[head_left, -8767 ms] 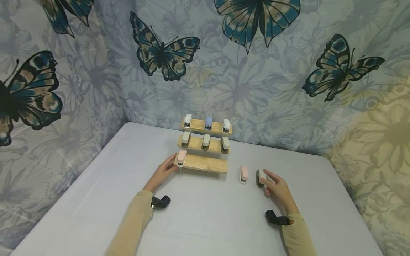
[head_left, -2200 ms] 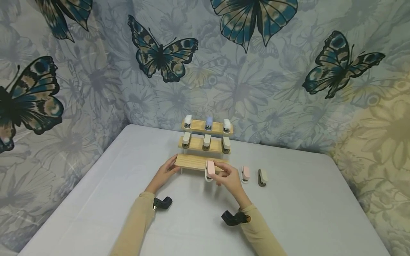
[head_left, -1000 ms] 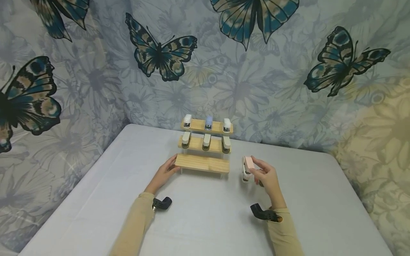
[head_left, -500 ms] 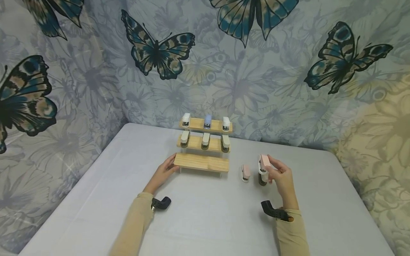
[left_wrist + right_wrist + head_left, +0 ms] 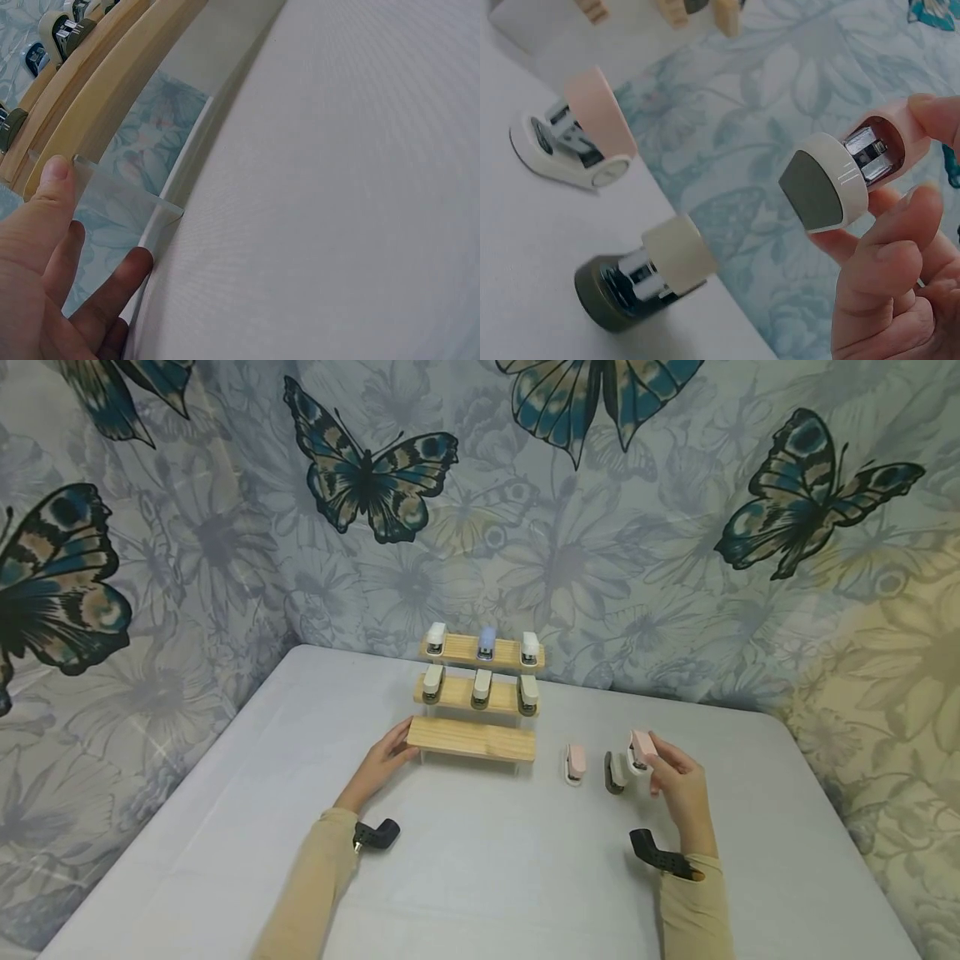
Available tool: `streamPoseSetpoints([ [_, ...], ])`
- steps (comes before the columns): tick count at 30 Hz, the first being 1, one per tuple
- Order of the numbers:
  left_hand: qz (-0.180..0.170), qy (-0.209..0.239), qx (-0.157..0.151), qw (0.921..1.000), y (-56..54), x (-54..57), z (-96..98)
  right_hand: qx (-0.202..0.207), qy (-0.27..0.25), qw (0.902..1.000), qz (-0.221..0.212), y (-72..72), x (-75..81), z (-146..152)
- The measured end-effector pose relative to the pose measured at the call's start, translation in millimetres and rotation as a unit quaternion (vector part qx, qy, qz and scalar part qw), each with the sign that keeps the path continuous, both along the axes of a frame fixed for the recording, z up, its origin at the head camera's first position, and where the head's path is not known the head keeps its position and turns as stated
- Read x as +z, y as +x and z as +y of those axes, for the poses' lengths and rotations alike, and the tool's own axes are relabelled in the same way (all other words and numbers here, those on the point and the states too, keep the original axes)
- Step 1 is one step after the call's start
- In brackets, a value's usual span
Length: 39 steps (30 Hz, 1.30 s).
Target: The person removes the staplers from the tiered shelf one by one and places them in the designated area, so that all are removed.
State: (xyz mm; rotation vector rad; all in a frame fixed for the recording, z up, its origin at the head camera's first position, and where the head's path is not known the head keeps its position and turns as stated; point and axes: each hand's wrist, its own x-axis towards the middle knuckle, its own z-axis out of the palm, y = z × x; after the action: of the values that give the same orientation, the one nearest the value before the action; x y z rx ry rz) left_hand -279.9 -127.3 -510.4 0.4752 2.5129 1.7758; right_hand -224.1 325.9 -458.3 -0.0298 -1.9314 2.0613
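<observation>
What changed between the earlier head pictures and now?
The right hand let go of the cream stapler, took the pink stapler off the bottom shelf and holds it farther right, beside the cream one. Unchanged: the left hand at that shelf's left end, the other pink stapler, and six staplers on the upper shelves.

Walls (image 5: 570, 552): floral, teal butterflies (image 5: 367, 485), yellowish at right | table (image 5: 487, 877): white

Wide head view, close wrist views

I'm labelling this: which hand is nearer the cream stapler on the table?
Right. The right hand is just right of the cream stapler; the left hand is farther off, touching the bottom shelf.
</observation>
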Motion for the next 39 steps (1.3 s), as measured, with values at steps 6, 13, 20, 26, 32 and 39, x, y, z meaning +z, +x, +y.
streamPoseSetpoints([
  [6, 0.003, 0.014, -0.004, 0.9999, -0.1, -1.6, -0.4, -0.006, -0.068, 0.9976, 0.007, 4.3, -1.8, 9.3],
  [13, -0.004, 0.016, -0.006, 0.9998, -0.1, -2.3, -0.8, 0.023, -0.087, 0.9958, -0.02, 10.8, -7.3, 21.0],
  [20, 0.005, 0.006, 0.0, 1.0, -0.8, -2.5, -0.2, 0.033, -0.052, 0.9947, -0.082, 15.8, -19.5, 31.9],
  [26, 0.009, 0.005, -0.002, 0.9999, -1.4, -3.4, -0.9, 0.031, -0.048, 0.9933, -0.101, 17.2, -25.9, 34.9],
  [32, 0.009, 0.01, -0.002, 0.9999, -0.1, -1.7, -1.0, 0.025, -0.032, 0.9909, -0.129, 16.2, -30.9, 38.1],
  [39, 0.005, 0.007, -0.012, 0.9999, 11.4, 19.4, 2.7, 0.022, 0.003, 0.9857, -0.167, 15.4, -33.5, 40.4],
])
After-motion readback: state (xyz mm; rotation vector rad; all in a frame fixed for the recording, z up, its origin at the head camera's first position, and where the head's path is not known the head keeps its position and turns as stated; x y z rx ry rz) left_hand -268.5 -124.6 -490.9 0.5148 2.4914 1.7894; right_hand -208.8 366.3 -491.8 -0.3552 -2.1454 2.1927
